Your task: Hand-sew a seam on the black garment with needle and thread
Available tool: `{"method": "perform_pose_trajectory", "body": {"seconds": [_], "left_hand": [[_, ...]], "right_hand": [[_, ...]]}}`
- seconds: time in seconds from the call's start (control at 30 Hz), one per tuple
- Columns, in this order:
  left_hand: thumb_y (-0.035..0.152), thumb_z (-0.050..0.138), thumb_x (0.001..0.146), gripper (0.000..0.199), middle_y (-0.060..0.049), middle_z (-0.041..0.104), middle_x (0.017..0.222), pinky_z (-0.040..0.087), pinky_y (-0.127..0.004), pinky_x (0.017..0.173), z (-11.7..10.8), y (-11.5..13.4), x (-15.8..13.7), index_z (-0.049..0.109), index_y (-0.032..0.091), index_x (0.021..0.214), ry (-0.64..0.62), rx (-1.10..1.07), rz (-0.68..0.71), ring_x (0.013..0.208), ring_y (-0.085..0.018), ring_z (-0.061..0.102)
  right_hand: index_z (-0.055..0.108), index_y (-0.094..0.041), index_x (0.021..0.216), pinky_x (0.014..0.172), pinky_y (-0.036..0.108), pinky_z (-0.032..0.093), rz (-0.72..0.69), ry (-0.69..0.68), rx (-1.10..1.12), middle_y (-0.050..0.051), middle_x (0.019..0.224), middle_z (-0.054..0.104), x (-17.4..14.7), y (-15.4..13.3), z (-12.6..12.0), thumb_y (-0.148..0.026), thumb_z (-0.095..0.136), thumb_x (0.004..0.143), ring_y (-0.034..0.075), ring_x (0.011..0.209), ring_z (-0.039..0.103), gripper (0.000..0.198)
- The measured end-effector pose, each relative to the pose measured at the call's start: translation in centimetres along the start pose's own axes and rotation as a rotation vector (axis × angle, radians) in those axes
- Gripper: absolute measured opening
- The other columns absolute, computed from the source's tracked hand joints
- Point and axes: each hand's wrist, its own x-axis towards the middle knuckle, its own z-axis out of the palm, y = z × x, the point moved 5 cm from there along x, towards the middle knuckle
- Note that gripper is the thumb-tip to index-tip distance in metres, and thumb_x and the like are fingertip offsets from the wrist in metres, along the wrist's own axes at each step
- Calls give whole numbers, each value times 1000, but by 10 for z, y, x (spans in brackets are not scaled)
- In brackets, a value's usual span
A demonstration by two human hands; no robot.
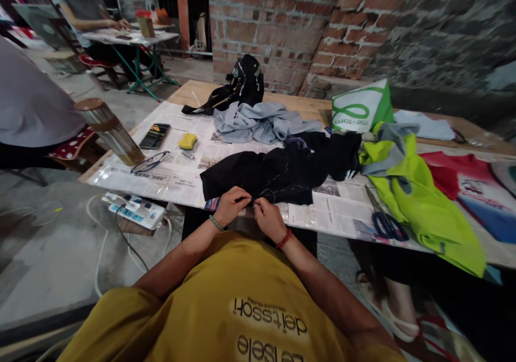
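A black garment (258, 171) lies spread on the newspaper-covered table (177, 182), with lines of loose white stitches across it. At its near edge my left hand (231, 207) is closed in a pinch on the black cloth. My right hand (269, 219) is closed beside it, the fingertips of both hands almost touching. Whatever the right fingertips pinch is too small to make out. A thin pale thread (272, 191) loops over the cloth just above the right hand.
Scissors (387, 223) and a yellow-green garment (427, 206) lie to the right. Left are a bottle (115, 136), phone (155, 136), glasses (150, 162) and yellow sponge (187, 141). Behind are grey cloth (262, 122) and a black bag (246, 79). A power strip (139, 212) hangs off the left edge.
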Motion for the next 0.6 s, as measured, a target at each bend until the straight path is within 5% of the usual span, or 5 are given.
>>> {"method": "perform_pose_trajectory", "body": {"seconds": [0.43, 0.6], "left_hand": [[25, 62, 79, 12, -4, 67, 78, 50, -25, 70, 1, 1, 1, 70, 17, 76, -95, -66, -20, 74, -13, 61], [20, 62, 76, 17, -4, 67, 88, 50, -25, 74, 3, -5, -2, 67, 17, 92, -48, -97, -118, 81, -14, 62]], "right_hand": [[57, -18, 87, 59, 24, 36, -42, 65, -58, 4, 68, 62, -4, 0, 5, -23, 38, 87, 16, 62, 57, 20], [56, -19, 87, 55, 22, 35, 19, 36, 18, 1, 60, 58, -3, -1, 3, -26, 37, 87, 15, 57, 55, 20]]}}
